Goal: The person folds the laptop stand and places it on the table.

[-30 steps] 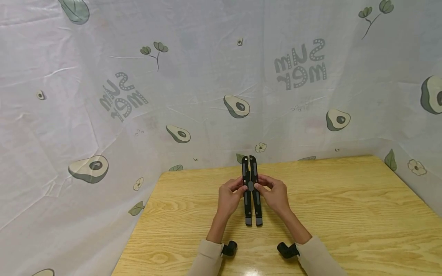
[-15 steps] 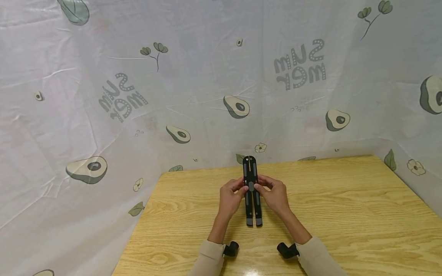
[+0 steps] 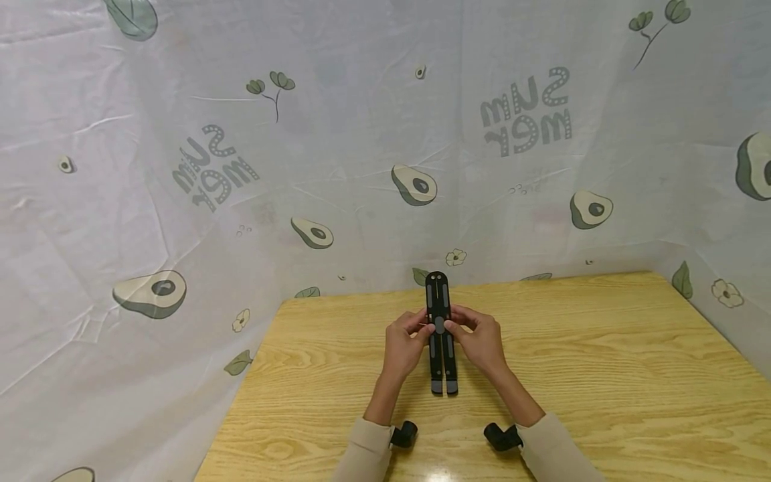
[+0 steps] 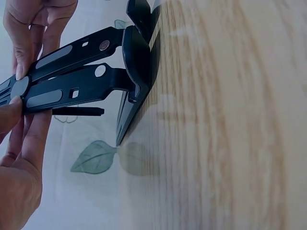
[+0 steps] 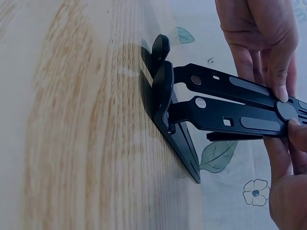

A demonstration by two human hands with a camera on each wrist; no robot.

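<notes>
A black folding stand (image 3: 440, 355) with grey pads rests on the wooden table (image 3: 602, 375), its long arms pointing away from me. My left hand (image 3: 421, 329) pinches its middle from the left, and my right hand (image 3: 456, 328) pinches it from the right. In the left wrist view the stand (image 4: 86, 81) leans up off the wood on its hinged foot, with my left hand (image 4: 19, 120) gripping the arms near a grey pad. The right wrist view shows the stand (image 5: 216, 103) the same way, my right hand (image 5: 288, 139) pinching it by a round grey pad.
A white cloth (image 3: 241, 167) printed with avocados and leaves hangs behind the table and along both its sides. Black wrist cameras (image 3: 402, 434) (image 3: 501, 436) sit on my beige sleeves. Bare wood lies to the left and right of the stand.
The two arms of the stand have closed together at the far end, which now reads as one rounded tip. Both hands keep their pinch and have barely moved.
</notes>
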